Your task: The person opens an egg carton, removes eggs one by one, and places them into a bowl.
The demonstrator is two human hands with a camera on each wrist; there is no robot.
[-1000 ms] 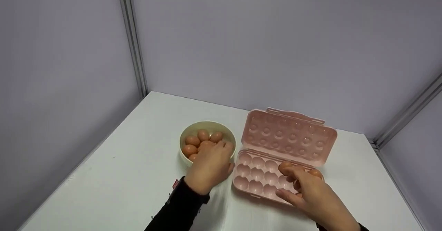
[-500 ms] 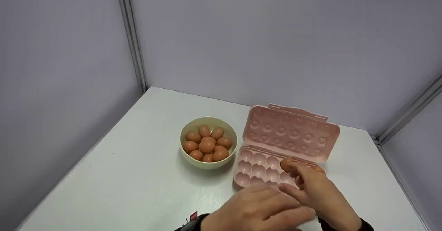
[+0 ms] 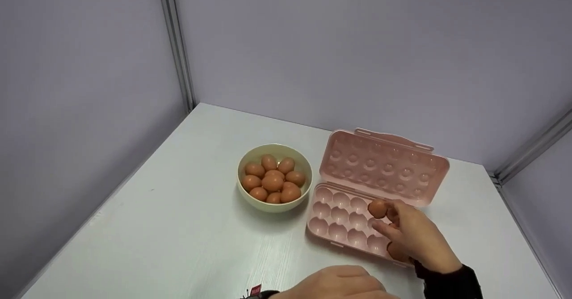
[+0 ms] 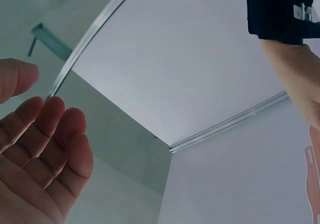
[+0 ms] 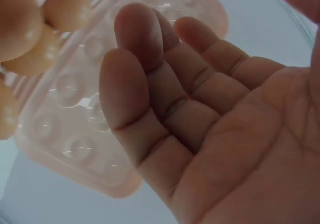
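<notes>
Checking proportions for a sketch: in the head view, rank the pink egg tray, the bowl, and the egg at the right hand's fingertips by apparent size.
1. Pink egg tray, lid open, largest.
2. Bowl, clearly smaller.
3. Egg by the right hand, smallest.
All sit at similar distance, so the order is safe.

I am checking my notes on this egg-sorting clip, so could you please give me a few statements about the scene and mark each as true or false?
1. The pink egg carton lies with its lid open. True.
2. The bowl holds no eggs. False: several brown eggs lie in it.
3. The right hand is over the carton, with an egg at its fingertips. True.
4. The left hand rests inside the bowl. False: it is at the near edge of the table, away from the bowl, holding nothing.
5. The bowl stands to the right of the carton. False: it stands to its left.
</notes>
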